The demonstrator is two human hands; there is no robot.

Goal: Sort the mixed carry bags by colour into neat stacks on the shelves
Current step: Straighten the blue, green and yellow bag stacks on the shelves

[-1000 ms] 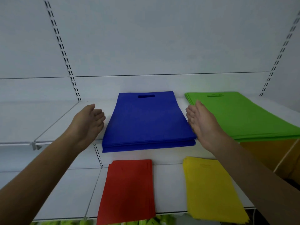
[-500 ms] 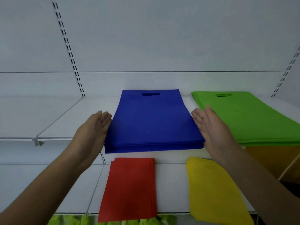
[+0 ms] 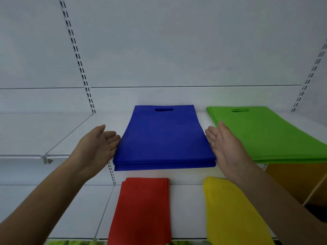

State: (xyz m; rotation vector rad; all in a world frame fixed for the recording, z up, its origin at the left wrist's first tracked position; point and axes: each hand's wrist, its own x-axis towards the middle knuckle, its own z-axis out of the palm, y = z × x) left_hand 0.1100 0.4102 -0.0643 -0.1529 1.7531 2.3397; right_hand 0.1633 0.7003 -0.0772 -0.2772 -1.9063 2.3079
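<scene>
A stack of blue carry bags lies on the upper white shelf, handle holes toward the back wall. My left hand presses flat against the stack's left edge with straight fingers. My right hand presses flat against its right edge the same way. A stack of green bags lies to the right on the same shelf. On the lower shelf lie a red stack and a yellow stack.
Slotted uprights run up the white back wall. More green material shows below the lower shelf's front edge. A brown-orange surface sits under the green stack at right. The upper shelf's left part is bare.
Both hands have closed in from the sides and now touch the blue stack's left and right edges. The view has shifted slightly.
</scene>
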